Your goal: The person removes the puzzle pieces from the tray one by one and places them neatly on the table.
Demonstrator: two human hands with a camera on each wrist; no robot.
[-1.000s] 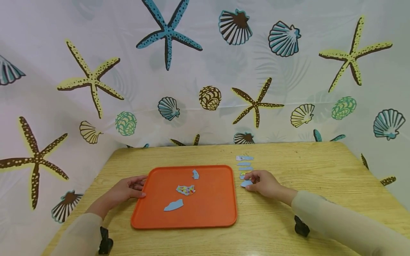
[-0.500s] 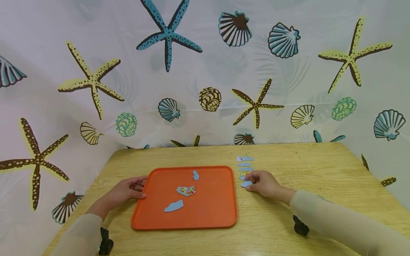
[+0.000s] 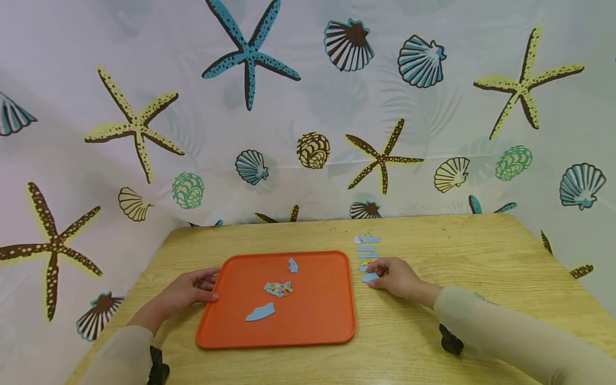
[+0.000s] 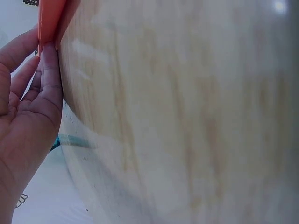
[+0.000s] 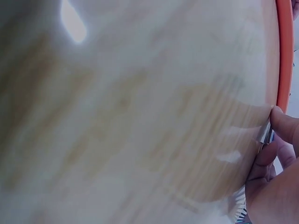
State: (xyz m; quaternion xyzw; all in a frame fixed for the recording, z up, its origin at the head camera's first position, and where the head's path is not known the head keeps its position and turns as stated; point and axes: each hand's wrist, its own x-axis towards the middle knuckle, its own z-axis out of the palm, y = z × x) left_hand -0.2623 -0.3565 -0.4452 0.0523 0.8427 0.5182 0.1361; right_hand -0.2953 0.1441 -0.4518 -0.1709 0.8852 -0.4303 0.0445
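Note:
My left hand (image 3: 185, 293) holds the left edge of an orange tray (image 3: 317, 329), thumb at the rim. In the left wrist view, its fingers meet the tray's side (image 4: 50, 21). To the right of the tray, my right hand (image 3: 397, 279) pinches a flat light blue piece (image 3: 369, 277) low at the table, thumb and fingertips at its right end. The fingers hide part of it. Just behind it lies a small piece with yellow marks (image 3: 364, 264), partly covered by the fingers. In the right wrist view, the thumb (image 5: 285, 126) and curled fingers show near the tray rim.
On the tray lie a small blue piece (image 3: 293, 265), a piece with a multicoloured pattern (image 3: 278, 289) and a longer blue piece (image 3: 260, 312). More strips (image 3: 368, 240) form a column behind my right hand. A shell-and-starfish cloth (image 3: 308, 107) hangs behind the wooden table (image 3: 471, 256).
The head view has shifted slightly. Both hands stay where they were, the left at the tray and the right at the blue piece.

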